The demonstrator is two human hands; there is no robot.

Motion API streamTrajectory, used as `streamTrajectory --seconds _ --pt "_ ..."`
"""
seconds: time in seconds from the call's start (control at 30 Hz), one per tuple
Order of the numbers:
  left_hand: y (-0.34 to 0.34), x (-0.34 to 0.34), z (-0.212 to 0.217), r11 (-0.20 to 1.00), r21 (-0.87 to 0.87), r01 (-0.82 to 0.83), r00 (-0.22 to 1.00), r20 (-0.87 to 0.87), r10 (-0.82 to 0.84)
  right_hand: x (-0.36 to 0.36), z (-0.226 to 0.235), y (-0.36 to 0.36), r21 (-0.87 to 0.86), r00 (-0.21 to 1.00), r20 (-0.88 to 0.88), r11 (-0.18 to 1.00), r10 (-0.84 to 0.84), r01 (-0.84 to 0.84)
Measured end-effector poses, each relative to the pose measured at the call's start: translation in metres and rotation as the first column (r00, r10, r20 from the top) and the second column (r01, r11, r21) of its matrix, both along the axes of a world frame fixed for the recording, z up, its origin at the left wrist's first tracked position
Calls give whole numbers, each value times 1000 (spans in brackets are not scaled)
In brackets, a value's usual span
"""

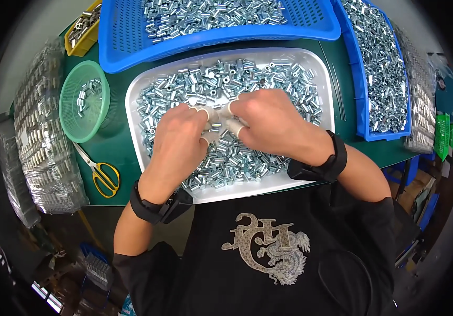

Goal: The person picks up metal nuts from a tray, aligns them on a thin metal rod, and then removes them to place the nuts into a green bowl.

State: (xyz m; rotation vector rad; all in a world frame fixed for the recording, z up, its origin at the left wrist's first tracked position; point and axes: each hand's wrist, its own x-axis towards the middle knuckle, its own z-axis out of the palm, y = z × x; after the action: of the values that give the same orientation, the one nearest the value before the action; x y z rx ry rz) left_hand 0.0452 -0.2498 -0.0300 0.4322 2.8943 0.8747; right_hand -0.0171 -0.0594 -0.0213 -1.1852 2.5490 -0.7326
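Item: small silver metal sleeves, short hollow cylinders, heaped loose in a white rectangular tray on the green bench, directly before the person. Left hand and right hand meet over the middle of the heap, knuckles up, both wearing pale finger cots on the fingertips. The fingers of both hands are curled inward and pinched together around what seems to be one or a few sleeves held between the two hands; the exact piece and its grip are mostly hidden, so which hand bears it cannot be told. The held piece lies right at the fingertips, touching them, equally close to both hands; its long axis appears to run roughly left to right, from one hand toward the other, though this is uncertain. The sleeves in the heap below point every way, none aligned. Black wrist bands sit on both forearms. Surroundings: blue perforated basket of like sleeves beyond the tray; second blue basket to the right; round green basket with a few sleeves to the left; yellow-handled scissors just beside the tray's left edge; yellow bin far left; bagged parts at the bench's left end.
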Motion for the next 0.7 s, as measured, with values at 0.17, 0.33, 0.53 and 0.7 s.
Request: streamTrajectory --seconds 0.17,0.33,0.53,0.7 --pt "-14 8 10 999 35 28 999 -39 -26 9 -17 -11 -187 993 -104 979 62 -81" --pt "-25 8 7 999 51 -12 992 -123 18 9 -18 -17 -93 981 -168 989 94 -111" --pt "-16 2 9 993 68 -93 986 -133 101 14 -11 -4 -63 995 -96 998 -2 -4" --pt "0 -10 3 997 -2 -76 976 -204 74 -1 0 9 -59 973 -138 982 -185 178"
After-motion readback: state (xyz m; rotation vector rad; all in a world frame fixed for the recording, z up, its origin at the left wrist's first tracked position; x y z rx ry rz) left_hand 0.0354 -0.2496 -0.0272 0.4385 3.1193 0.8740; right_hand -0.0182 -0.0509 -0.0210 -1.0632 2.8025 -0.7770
